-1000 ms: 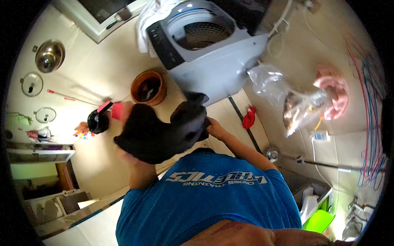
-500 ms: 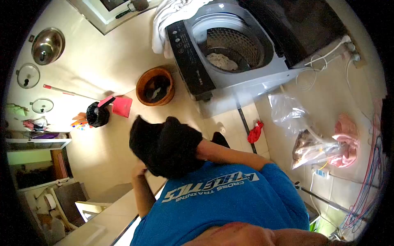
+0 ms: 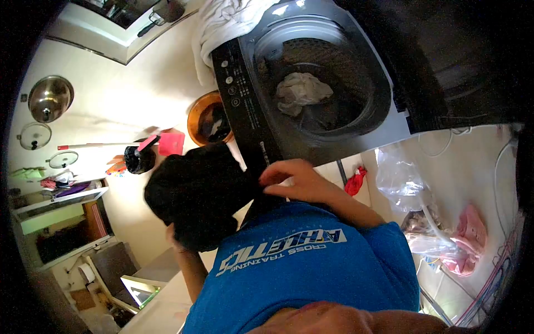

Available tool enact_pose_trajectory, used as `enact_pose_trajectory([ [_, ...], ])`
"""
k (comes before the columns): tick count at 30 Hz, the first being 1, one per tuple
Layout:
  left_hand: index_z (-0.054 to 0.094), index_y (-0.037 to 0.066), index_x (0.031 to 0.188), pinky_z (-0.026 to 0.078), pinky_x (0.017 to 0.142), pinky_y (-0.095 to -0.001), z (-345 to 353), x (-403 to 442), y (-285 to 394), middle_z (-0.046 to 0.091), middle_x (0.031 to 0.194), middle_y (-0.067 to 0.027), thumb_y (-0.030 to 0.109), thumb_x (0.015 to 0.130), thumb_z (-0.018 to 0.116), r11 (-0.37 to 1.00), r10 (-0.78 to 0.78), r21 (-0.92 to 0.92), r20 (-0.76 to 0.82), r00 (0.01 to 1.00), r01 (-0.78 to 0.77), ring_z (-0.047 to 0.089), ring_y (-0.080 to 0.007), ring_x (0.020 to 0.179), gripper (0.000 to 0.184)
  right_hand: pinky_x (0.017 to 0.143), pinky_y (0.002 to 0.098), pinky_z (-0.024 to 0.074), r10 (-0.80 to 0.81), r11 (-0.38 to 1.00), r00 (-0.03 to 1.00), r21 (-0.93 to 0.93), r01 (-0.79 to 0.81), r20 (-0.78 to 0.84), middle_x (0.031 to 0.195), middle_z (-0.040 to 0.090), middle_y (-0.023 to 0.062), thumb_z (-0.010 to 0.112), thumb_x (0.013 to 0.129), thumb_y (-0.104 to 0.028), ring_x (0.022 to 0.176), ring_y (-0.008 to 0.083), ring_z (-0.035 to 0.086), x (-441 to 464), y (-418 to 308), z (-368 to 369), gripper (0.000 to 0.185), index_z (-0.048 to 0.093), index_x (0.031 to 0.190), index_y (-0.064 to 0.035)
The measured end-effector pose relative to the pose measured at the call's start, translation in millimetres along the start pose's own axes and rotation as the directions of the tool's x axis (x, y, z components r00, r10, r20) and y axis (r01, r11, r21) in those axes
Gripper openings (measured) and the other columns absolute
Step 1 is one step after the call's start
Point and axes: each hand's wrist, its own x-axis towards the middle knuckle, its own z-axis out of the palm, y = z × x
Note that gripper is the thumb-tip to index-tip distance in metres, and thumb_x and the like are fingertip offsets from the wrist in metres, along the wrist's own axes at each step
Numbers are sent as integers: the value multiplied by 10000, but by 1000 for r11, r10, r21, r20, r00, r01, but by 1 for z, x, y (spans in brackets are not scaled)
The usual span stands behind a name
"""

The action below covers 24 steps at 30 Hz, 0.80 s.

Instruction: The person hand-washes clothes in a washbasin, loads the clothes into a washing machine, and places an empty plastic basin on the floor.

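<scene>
Bunched black cloth (image 3: 194, 192) hangs in front of my chest, left of centre. My left hand (image 3: 175, 238) grips its lower left side, with most of its fingers hidden by the fabric. At the cloth's right edge, my right hand (image 3: 292, 179) has bent fingers, with a gap between thumb and fingers; its fingertips are beside the cloth. Just beyond the right hand stands a top-loading washing machine (image 3: 250, 119) with its lid up. A crumpled pale cloth (image 3: 303, 92) lies inside its drum.
White fabric (image 3: 225, 25) drapes over the machine's left corner. An orange-brown tub (image 3: 194, 125) with dark items stands beside the machine. Farther left are a pink dustpan (image 3: 171, 143) and a black bag (image 3: 139, 160). Clear plastic bags (image 3: 397, 181) and pink cloth (image 3: 470, 236) hang at right.
The washing machine fills more of the view and its drum shows more fully. The black cloth is more spread out; my right hand has come out from its folds to its right edge.
</scene>
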Motion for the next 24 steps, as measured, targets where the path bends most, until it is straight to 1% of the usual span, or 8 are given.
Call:
enact_pose_trajectory([
  [1,404,8,1262,399,934,-430,30,-1,19,478,1237,-151,356,753,573,993,39,-109,-58,998,-45,475,-313,1103,640,666,253,487,-17,997,980,66,30,-199,820,627,65,660,782,-164,738,135,597,-4,3,-8,173,605,880,-31],
  [3,424,0,1239,407,918,-432,76,7,54,486,1227,-154,319,766,569,965,127,-214,-119,985,-150,491,-312,1082,588,646,239,478,-120,978,812,-208,-2,-571,782,626,58,641,779,-77,712,112,590,-9,15,-26,91,603,851,-36],
  [6,434,1,1219,411,907,-429,120,47,80,491,1215,-155,283,766,577,961,245,-123,-24,969,-246,497,-306,1069,552,614,289,489,-189,949,528,-292,-117,-828,770,630,84,629,786,-108,656,181,615,-7,31,-57,95,595,838,-36],
  [11,451,5,1186,417,889,-423,216,133,84,499,1195,-157,224,765,590,945,290,57,306,907,-322,506,-297,1047,495,572,287,479,-217,884,451,-371,-286,-866,733,623,97,636,791,-129,624,208,617,18,39,-59,104,590,832,-46],
  [18,475,9,1141,425,864,-414,364,216,58,510,1168,-159,142,764,608,762,326,184,720,613,-621,519,-284,1017,421,520,294,450,-260,828,265,-356,-433,-928,653,592,119,626,803,-123,544,206,576,17,30,-53,121,577,823,-15],
  [20,481,11,1128,428,857,-412,383,235,42,514,1160,-160,118,763,613,683,279,267,765,581,-680,523,-280,1009,402,503,320,435,-473,768,175,-502,-399,-863,648,578,139,616,788,-82,530,247,559,24,29,-47,94,560,811,-9],
  [22,488,12,1114,430,850,-410,372,256,15,517,1152,-161,95,763,618,640,179,375,776,605,-671,527,-276,1000,384,504,374,414,-334,638,252,-414,-649,-908,658,550,153,582,743,-29,538,336,508,13,49,-45,92,525,812,-7],
  [24,505,11,1029,439,824,-383,339,277,-15,545,1054,-150,96,724,668,713,211,292,777,593,-637,540,-266,946,356,568,391,422,-440,606,233,-478,-636,-867,702,543,152,575,745,-34,619,333,512,20,43,-33,97,525,827,-16],
])
